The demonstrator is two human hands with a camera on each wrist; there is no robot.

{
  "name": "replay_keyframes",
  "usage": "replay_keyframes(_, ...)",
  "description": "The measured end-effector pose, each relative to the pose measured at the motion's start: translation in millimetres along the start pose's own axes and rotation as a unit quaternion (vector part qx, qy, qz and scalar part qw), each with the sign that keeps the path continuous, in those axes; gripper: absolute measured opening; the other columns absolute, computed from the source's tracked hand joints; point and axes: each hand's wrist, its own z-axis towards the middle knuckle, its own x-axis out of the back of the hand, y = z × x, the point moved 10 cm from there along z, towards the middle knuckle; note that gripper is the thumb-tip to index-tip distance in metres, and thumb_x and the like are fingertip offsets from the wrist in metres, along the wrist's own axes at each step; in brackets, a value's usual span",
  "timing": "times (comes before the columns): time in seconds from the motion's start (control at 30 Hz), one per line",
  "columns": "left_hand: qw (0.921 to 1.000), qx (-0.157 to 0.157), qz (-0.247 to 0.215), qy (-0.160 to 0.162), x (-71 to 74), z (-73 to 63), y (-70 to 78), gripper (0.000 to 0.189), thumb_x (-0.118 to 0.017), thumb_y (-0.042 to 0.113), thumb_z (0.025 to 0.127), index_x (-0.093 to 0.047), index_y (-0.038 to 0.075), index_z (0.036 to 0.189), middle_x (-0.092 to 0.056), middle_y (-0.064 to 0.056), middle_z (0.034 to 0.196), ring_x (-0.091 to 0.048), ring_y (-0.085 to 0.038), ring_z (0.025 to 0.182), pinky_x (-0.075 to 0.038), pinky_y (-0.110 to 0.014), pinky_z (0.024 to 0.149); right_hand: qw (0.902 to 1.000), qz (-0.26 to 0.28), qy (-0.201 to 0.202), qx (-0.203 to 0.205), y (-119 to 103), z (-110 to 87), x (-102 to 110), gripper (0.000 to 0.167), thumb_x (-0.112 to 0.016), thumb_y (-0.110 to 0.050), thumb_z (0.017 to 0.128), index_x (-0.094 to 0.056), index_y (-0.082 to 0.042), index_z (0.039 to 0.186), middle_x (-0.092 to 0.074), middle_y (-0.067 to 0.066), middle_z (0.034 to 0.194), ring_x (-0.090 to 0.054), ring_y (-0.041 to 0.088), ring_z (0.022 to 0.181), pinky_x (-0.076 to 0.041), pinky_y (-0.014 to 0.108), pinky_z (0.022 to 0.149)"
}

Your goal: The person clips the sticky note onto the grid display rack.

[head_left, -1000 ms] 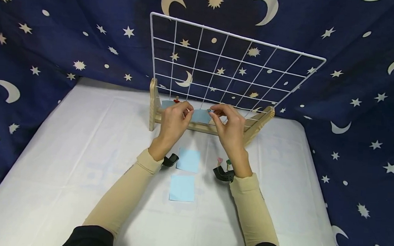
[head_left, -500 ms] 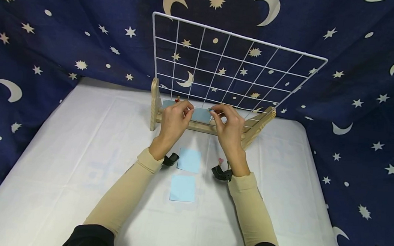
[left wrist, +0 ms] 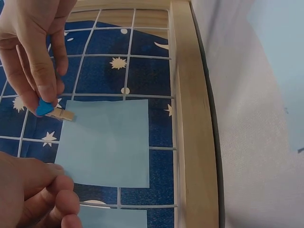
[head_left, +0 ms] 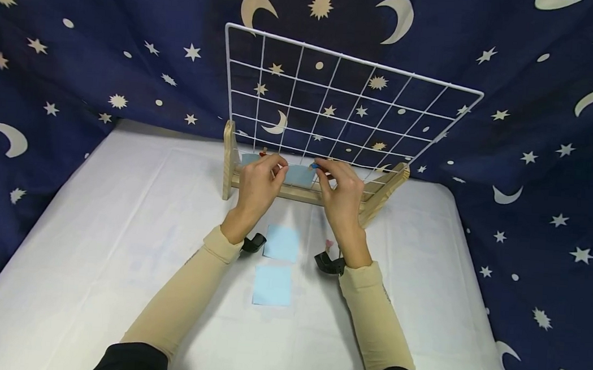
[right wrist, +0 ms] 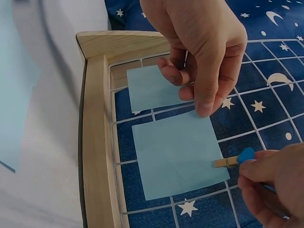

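Note:
My left hand [head_left: 257, 184] pinches the upper left corner of a light blue paper square [head_left: 299, 175] held against the white wire grid [head_left: 352, 57]. At the paper's other upper corner, my right hand [head_left: 343, 192] pinches a small wooden clothespin [right wrist: 227, 162] with a blue heart on its end. Its tip overlaps the edge of the paper in both wrist views; whether it also grips a wire, I cannot tell. Beside it, another blue paper [right wrist: 153, 88] hangs on the grid, with a red-topped clothespin [head_left: 263, 152] above it, partly behind my left hand.
A wooden stand [head_left: 228, 161] carries the leaning grid. Two more blue paper squares [head_left: 281, 243] lie on the white table [head_left: 162, 211], near a pink-topped clothespin [head_left: 329, 245]. Black wrist mounts [head_left: 329, 263] jut from both wrists. A dark blue star-patterned cloth [head_left: 148, 23] hangs behind.
The clothespin in my right hand has turned, so its blue heart now shows, and my right fingers have shifted slightly. The left hand keeps its hold. A green-topped clothespin on the table is now hidden.

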Motion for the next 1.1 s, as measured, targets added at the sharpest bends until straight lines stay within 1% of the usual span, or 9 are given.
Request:
replay_keyframes(0.2, 0.9998, -0.001, -0.009, 0.015, 6.6, -2.0, 0.7, 0.002, -0.078, 0.006, 0.093, -0.076, 0.005, 0.092, -0.07, -0.007, 0.071, -0.058, -0.019, 0.052, -0.045, -0.034, 0.052, 1.0, -0.003, -0.001, 0.003, -4, -0.8, 0, 0.02, -0.074, 0.002, 0.096, -0.079, -0.001, 0.115, -0.079, 0.015, 0.1, -0.076, 0.029, 0.086, -0.063, 0.036, 0.075)
replay_keyframes(0.27, 0.9996, -0.004, -0.011, 0.027, 9.5, -1.7, 1.2, 0.003, -0.076, 0.006, 0.094, -0.077, 0.004, 0.092, -0.07, -0.007, 0.07, -0.058, -0.018, 0.052, -0.046, -0.035, 0.052, 1.0, -0.002, 0.003, 0.002, -6, -0.8, 2, 0.019, -0.075, 0.002, 0.095, -0.079, 0.0, 0.114, -0.08, 0.015, 0.1, -0.076, 0.029, 0.086, -0.063, 0.037, 0.075)
replay_keyframes(0.3, 0.9993, -0.004, -0.012, 0.034, 11.2, -1.6, 1.3, 0.004, -0.075, 0.006, 0.094, -0.077, 0.004, 0.092, -0.07, -0.007, 0.07, -0.058, -0.018, 0.052, -0.048, -0.035, 0.054, 1.0, 0.0, 0.005, 0.001, -7, -0.9, 4, 0.019, -0.075, 0.002, 0.095, -0.079, 0.0, 0.114, -0.08, 0.015, 0.1, -0.077, 0.029, 0.086, -0.063, 0.037, 0.075)
replay_keyframes(0.4, 0.9981, -0.007, -0.023, 0.057, 16.6, -1.7, 2.0, 0.006, -0.073, 0.005, 0.095, -0.077, 0.003, 0.092, -0.069, -0.007, 0.067, -0.056, -0.017, 0.051, -0.049, -0.036, 0.053, 0.9999, 0.005, 0.012, -0.005, -7, -1.9, 8, 0.019, -0.074, 0.002, 0.095, -0.079, 0.0, 0.113, -0.08, 0.015, 0.1, -0.077, 0.029, 0.086, -0.063, 0.039, 0.075)
replay_keyframes(0.5, 0.9967, -0.013, -0.039, 0.07, 20.1, -1.7, 3.6, 0.005, -0.073, 0.006, 0.095, -0.077, 0.004, 0.091, -0.067, -0.006, 0.065, -0.053, -0.014, 0.05, -0.046, -0.033, 0.052, 0.9996, 0.007, 0.024, -0.013, -6, -3.1, 13, 0.017, -0.074, 0.001, 0.096, -0.08, -0.002, 0.112, -0.08, 0.013, 0.1, -0.077, 0.028, 0.084, -0.062, 0.04, 0.074)
replay_keyframes(0.53, 0.9963, -0.014, -0.045, 0.072, 20.7, -1.8, 3.7, 0.005, -0.073, 0.006, 0.095, -0.077, 0.004, 0.091, -0.066, -0.005, 0.064, -0.052, -0.013, 0.05, -0.043, -0.032, 0.05, 0.9995, 0.006, 0.027, -0.015, -6, -3.5, 15, 0.017, -0.074, 0.001, 0.096, -0.08, -0.002, 0.111, -0.08, 0.012, 0.1, -0.077, 0.028, 0.084, -0.062, 0.039, 0.074)
replay_keyframes(0.63, 0.9956, -0.014, -0.058, 0.072, 21.3, -2.8, 2.5, 0.005, -0.073, 0.004, 0.094, -0.077, 0.004, 0.091, -0.065, -0.005, 0.063, -0.05, -0.012, 0.051, -0.041, -0.03, 0.051, 0.9991, 0.007, 0.034, -0.022, -2, -5.0, 19, 0.014, -0.075, -0.002, 0.096, -0.081, -0.004, 0.109, -0.081, 0.01, 0.098, -0.077, 0.026, 0.082, -0.061, 0.039, 0.073)
replay_keyframes(0.83, 0.9957, -0.004, -0.068, 0.063, 21.1, -7.3, -3.1, 0.006, -0.073, 0.004, 0.095, -0.077, 0.003, 0.09, -0.065, -0.007, 0.064, -0.052, -0.016, 0.052, -0.044, -0.03, 0.056, 0.9985, 0.015, 0.041, -0.032, 4, -8.9, 25, 0.013, -0.076, -0.002, 0.095, -0.082, -0.004, 0.107, -0.081, 0.008, 0.096, -0.077, 0.024, 0.083, -0.062, 0.037, 0.072)
replay_keyframes(1.1, 0.9956, 0.005, -0.077, 0.052, 20.8, -14.4, -12.3, 0.005, -0.074, 0.003, 0.093, -0.078, 0.002, 0.091, -0.068, -0.007, 0.066, -0.053, -0.016, 0.053, -0.04, -0.029, 0.055, 0.9975, 0.027, 0.039, -0.052, 18, -15.1, 30, 0.013, -0.075, 0.0, 0.094, -0.081, -0.002, 0.105, -0.08, 0.012, 0.095, -0.076, 0.027, 0.081, -0.063, 0.039, 0.072)
